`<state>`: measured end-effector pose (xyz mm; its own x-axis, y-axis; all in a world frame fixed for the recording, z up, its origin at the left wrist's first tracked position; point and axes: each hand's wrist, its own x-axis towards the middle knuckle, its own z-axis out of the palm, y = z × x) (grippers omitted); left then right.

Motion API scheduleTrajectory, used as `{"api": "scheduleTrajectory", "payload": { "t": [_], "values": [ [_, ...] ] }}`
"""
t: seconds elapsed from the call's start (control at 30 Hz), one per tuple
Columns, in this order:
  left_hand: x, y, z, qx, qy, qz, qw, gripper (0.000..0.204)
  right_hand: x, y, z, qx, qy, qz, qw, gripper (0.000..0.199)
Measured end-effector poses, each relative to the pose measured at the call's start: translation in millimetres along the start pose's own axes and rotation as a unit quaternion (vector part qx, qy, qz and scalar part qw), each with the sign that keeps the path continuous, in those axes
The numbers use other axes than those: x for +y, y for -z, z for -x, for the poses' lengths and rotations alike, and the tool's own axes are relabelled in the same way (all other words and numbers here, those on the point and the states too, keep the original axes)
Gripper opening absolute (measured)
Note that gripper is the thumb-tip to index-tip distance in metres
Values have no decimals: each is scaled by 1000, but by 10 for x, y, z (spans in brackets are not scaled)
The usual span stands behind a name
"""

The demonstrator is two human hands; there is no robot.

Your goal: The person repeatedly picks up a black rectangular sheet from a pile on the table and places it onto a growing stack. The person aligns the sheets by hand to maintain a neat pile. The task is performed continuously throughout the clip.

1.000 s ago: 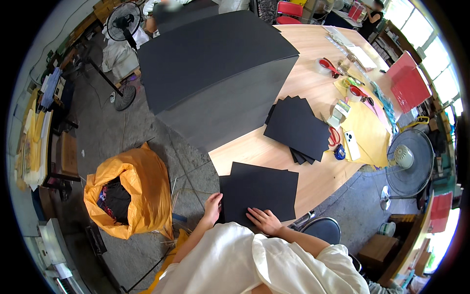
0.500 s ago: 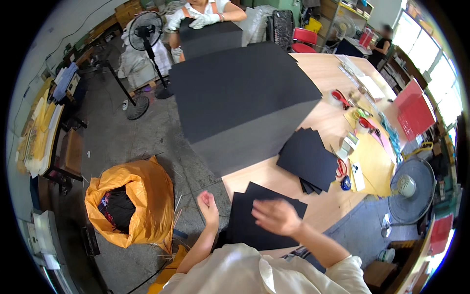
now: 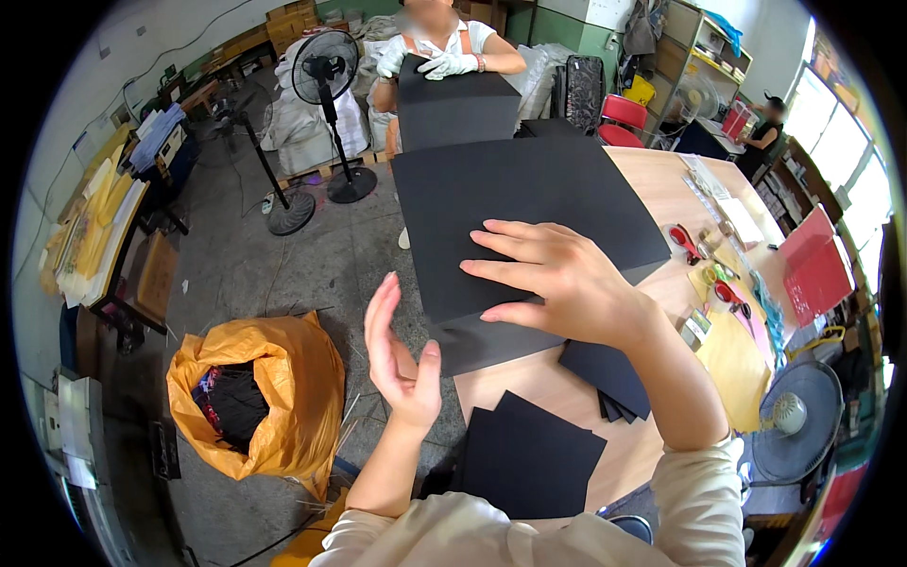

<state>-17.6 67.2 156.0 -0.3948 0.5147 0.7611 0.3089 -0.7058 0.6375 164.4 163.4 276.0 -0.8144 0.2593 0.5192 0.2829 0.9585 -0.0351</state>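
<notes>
A tall stack of black sheets (image 3: 529, 184) rises from the wooden table. My right hand (image 3: 557, 279) is over its near part, palm down with fingers spread; whether the fingertips touch the top sheet I cannot tell. To the left, my left hand (image 3: 402, 364) is held up beside the stack's near left corner, fingers extended and thumb apart, with nothing in it. A small pile of black sheets (image 3: 534, 454) lies close to my body at the table's front edge. Partly behind my right forearm is another fanned pile of black sheets (image 3: 605, 373).
Across the stack, a person's gloved hands (image 3: 444, 66) rest on another black stack (image 3: 458, 109). An orange sack (image 3: 302, 397) of dark scraps stands on the floor at left. Scissors (image 3: 685, 243) and tape lie on the table's right side (image 3: 638, 175). Fans stand left and right.
My right hand has moved from the small near pile up over the tall stack. My left hand has risen and its fingers have straightened. The view has shifted, with the stack lower and further right.
</notes>
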Motion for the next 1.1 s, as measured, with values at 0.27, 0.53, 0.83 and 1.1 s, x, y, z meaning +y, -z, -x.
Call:
{"api": "scheduleTrajectory", "payload": {
  "t": [0.27,0.53,0.83,1.1],
  "values": [
    [-45,-77,-24,-21,-30,-28,999,62,21,-28,-73,7,-8,-12,1000,41],
    [-133,-63,-19,-37,-29,-17,999,63,46,-11,-117,5,4,15,1000,39],
    [-175,-55,44,-39,-51,-21,998,64,81,-18,-105,12,13,-2,1000,36],
    [-213,-147,23,22,-48,36,998,66,160,-8,-116,-6,2,-28,1000,33]
  ]
}}
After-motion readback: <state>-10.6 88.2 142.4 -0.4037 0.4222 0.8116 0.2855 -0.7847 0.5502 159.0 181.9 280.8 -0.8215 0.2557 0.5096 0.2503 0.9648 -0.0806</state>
